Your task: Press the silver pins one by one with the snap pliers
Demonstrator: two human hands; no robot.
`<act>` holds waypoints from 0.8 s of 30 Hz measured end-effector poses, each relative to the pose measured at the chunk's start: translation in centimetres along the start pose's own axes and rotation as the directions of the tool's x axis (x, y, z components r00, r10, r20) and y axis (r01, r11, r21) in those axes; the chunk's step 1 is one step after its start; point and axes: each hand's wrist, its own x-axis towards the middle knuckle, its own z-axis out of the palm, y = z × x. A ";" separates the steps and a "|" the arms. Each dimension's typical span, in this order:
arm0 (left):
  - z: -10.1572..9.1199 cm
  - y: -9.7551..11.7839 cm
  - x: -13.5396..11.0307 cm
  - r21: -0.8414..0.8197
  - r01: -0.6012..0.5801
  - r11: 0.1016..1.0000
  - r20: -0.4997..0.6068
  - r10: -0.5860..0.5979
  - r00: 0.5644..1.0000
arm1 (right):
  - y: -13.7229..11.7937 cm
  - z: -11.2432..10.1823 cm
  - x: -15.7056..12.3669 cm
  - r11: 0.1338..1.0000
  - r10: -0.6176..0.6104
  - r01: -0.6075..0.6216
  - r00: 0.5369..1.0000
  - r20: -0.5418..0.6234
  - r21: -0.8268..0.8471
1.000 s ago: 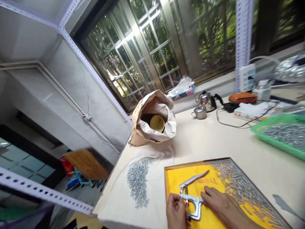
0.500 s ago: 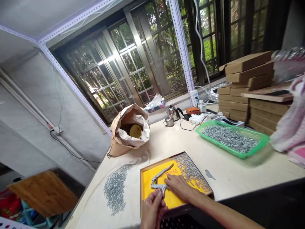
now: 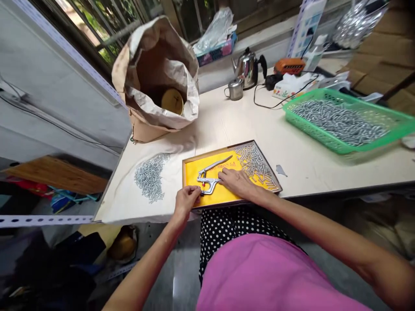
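Note:
Silver spring-loaded pliers [image 3: 210, 183] lie with handles spread over a shallow tray [image 3: 185, 175] lined in yellow. My right hand [image 3: 238, 182] grips the end of their lower arm. My left hand [image 3: 188, 201] is closed in a pinch at the near jaw of the pliers; whatever is between its fingertips is too small to make out. A small red spot shows inside the jaw. Short silver metal pins [image 3: 256, 166] fill the tray's right side. A loose pile of similar pins [image 3: 149, 177] lies on the table left of the tray.
A green basket [image 3: 348, 149] of pins stands at the right. Behind are an open paper sack [image 3: 152, 125], a steel kettle [image 3: 248, 71], a metal cup [image 3: 234, 90], a tissue pack [image 3: 288, 85] and an orange device [image 3: 289, 66]. The table's front edge [image 3: 340, 190] runs near my forearms.
The view has tilted down and now shows my lap and forearms. My left hand has moved to the left along the pliers' near jaw; my right hand stays on them.

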 end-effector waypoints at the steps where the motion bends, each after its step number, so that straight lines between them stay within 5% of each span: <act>1: 0.0 -0.1 0.3 0.019 -0.011 1.000 0.005 0.011 1.000 | -0.1 -0.1 0.0 1.000 0.000 0.000 1.000 0.004 -0.006; 8: 0.1 -0.7 2.8 0.199 -0.014 0.980 0.051 0.004 0.999 | -0.3 -0.5 -0.1 1.000 0.024 -0.023 0.997 0.074 -0.011; 24: -0.1 1.6 3.3 0.273 0.273 0.923 0.177 -0.327 0.928 | -0.2 -0.7 -0.2 1.000 0.005 -0.005 0.997 0.072 0.003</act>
